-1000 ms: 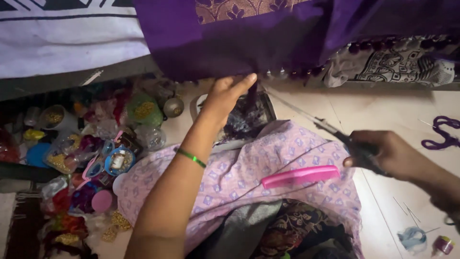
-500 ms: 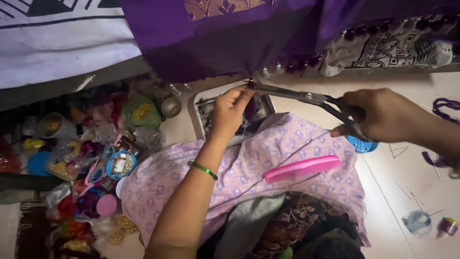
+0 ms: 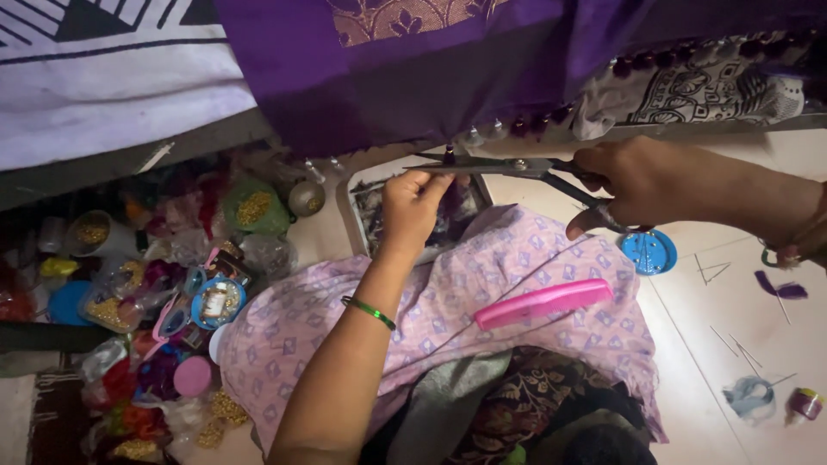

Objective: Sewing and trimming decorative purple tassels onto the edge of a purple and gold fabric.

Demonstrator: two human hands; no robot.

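A person's right hand (image 3: 642,181) grips scissors (image 3: 508,168), blades slightly parted at the beaded edge of a purple cloth (image 3: 448,69) hanging overhead. The left hand (image 3: 413,207) has its fingers pinched on a thread there, holding it taut. A pink comb (image 3: 543,303) rests on the lap.

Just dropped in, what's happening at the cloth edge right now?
A person's right hand holds scissors level, blades at the beaded edge of a hanging purple cloth. The left hand pinches something small just under the blades; what it is cannot be told. A pink comb lies on the lilac printed cloth below.
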